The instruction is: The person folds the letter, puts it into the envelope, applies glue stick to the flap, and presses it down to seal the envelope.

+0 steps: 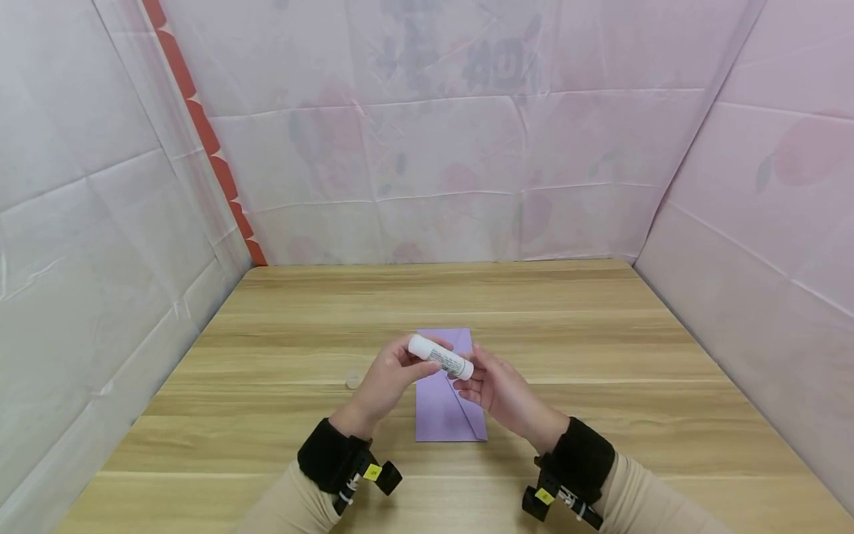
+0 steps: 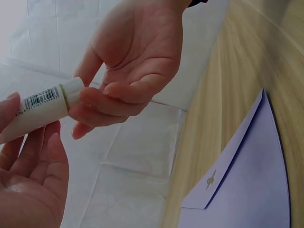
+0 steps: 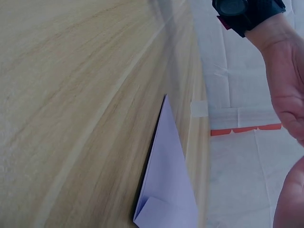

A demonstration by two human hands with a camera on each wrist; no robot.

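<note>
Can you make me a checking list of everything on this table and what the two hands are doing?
Surface: light wooden table with a striped grain.
Job's things: white plastic glue stick tube with a barcode label, held above a folded purple paper sheet lying flat on the table.
Clutter: small clear round cap on the table, left of the paper.
Grippers: left hand grips the tube's body; right hand pinches the tube's end with its fingers.
Cables: nothing seen.
Surroundings: pale pink plastic sheeting on three sides; red scalloped strip at back left.
</note>
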